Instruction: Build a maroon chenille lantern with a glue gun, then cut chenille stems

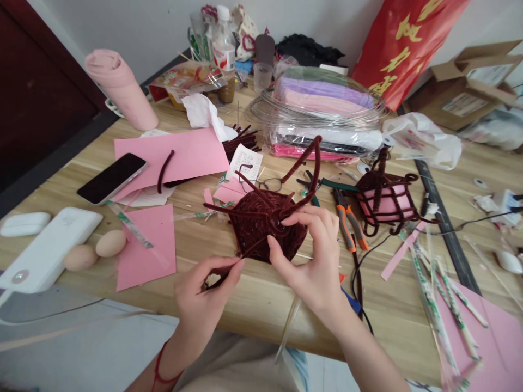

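Left hand (208, 291) at table edge, fingertips pinched shut on a thin maroon strand (245, 253) running up into the woven piece (263, 224). Right hand (312, 256) closed on that piece, thumb and fingers clamping its right edge. Piece: dark maroon fuzzy-wire disc, held just above the wooden table (253, 305), several loose stems sticking up and out. Its right part is hidden by the fingers. Behind: orange-handled pliers (347, 218), then a maroon wire cage (384, 201) over something pink, weave detail unclear.

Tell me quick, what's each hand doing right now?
Left hand: pinched shut on a dark red pipe cleaner strand.
Right hand: closed on the woven pipe cleaner piece.
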A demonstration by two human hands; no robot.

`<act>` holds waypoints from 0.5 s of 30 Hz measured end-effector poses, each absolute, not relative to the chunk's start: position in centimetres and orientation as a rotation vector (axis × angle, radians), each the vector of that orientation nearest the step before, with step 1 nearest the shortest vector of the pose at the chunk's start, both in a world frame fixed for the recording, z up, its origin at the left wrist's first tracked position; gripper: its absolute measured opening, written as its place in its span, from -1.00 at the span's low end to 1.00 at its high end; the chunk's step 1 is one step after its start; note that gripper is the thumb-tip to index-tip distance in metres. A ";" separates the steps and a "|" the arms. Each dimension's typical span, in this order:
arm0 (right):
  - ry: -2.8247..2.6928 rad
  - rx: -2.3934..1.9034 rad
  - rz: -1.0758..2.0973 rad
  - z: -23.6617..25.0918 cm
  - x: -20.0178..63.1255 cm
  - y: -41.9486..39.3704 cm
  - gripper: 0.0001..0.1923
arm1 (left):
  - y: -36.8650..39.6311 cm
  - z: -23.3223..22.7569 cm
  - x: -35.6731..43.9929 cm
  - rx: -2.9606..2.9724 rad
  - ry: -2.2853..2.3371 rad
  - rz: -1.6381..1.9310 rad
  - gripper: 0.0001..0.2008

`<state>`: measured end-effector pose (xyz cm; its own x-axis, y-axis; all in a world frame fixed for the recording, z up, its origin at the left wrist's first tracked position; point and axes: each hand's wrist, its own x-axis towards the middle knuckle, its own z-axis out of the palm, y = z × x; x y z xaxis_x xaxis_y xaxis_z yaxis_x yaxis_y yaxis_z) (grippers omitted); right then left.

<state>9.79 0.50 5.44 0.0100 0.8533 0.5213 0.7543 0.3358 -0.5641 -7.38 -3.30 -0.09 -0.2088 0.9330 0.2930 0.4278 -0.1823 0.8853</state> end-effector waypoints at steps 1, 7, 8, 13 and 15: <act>-1.757 -1.439 0.155 5.5 9.8 0.5 -0.78 | -3.3 -0.1 -7.3 1.571 1.602 1.384 -0.89; -1.740 -1.445 0.161 5.5 9.7 0.5 -0.78 | -3.3 -0.3 -7.3 1.552 1.592 1.385 -0.88; -1.741 -1.447 0.160 5.5 9.7 0.5 -0.78 | -3.3 -0.3 -7.3 1.548 1.591 1.381 -0.88; -1.737 -1.460 0.131 5.4 9.5 0.5 -0.78 | -3.3 -0.2 -7.4 1.532 1.599 1.350 -0.91; -1.731 -1.467 0.122 5.4 9.5 0.5 -0.78 | -3.3 -0.1 -7.4 1.530 1.609 1.332 -0.92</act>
